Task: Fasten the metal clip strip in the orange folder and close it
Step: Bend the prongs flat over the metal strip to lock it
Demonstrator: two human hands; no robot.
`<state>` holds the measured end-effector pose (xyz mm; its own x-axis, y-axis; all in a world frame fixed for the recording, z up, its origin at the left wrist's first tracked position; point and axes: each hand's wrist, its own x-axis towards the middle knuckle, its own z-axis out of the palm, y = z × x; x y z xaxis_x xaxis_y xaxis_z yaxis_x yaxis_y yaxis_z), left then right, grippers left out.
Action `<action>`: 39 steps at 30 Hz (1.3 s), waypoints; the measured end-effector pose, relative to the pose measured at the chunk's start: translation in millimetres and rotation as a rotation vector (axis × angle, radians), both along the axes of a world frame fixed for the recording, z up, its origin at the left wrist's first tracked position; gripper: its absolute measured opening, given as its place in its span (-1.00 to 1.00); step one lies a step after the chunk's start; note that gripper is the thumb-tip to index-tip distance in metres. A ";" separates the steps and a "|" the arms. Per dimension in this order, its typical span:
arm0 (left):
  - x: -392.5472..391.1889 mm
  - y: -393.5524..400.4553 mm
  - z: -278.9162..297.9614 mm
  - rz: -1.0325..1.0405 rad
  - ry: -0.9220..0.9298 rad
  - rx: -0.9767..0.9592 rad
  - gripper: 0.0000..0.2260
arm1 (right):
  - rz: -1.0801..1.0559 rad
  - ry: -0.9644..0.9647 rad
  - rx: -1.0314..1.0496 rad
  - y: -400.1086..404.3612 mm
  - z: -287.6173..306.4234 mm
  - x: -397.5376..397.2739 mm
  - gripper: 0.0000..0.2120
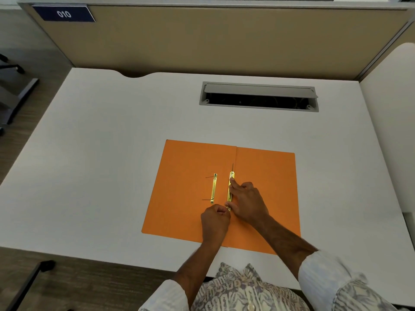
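Note:
An orange folder (pixel 184 198) lies open flat on the white desk (pixel 101 142). Along its centre fold runs a gold metal clip strip (pixel 229 191) with a thin prong sticking out at its far end. My right hand (pixel 247 200) lies on this strip, forefinger pressing its far end and thumb at its near end. My left hand (pixel 215 218) is closed, pinching the strip's near end beside the right thumb. A second gold metal bar (pixel 213 188) lies loose on the left flap, two thin prongs pointing left.
A grey cable tray (pixel 258 96) with its lid raised is set into the desk behind the folder. A tan partition (pixel 213 41) with a blue "010" label (pixel 64 13) stands at the back. A chair base (pixel 13 95) is on the floor at left.

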<state>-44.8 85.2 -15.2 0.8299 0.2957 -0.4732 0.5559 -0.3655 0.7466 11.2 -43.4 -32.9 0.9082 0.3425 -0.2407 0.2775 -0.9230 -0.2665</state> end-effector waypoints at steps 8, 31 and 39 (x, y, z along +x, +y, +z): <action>-2.1 -2.7 -0.6 -0.025 -0.028 -0.009 -0.93 | 0.003 -0.003 0.004 -0.3 -0.8 0.0 -0.46; -13.4 45.2 -2.5 -0.047 -0.048 0.167 -0.94 | 0.067 0.035 -0.059 -5.8 -2.5 -9.8 -0.28; -28.5 135.4 -0.9 0.251 0.076 0.570 -0.73 | 0.102 0.057 -0.026 -13.1 -6.6 -43.1 -0.19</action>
<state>-73.2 220.6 -16.1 0.6728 0.7003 -0.2386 0.7202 -0.5461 0.4279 -31.9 -56.5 -39.5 0.8533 0.4255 -0.3013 0.3556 -0.8976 -0.2607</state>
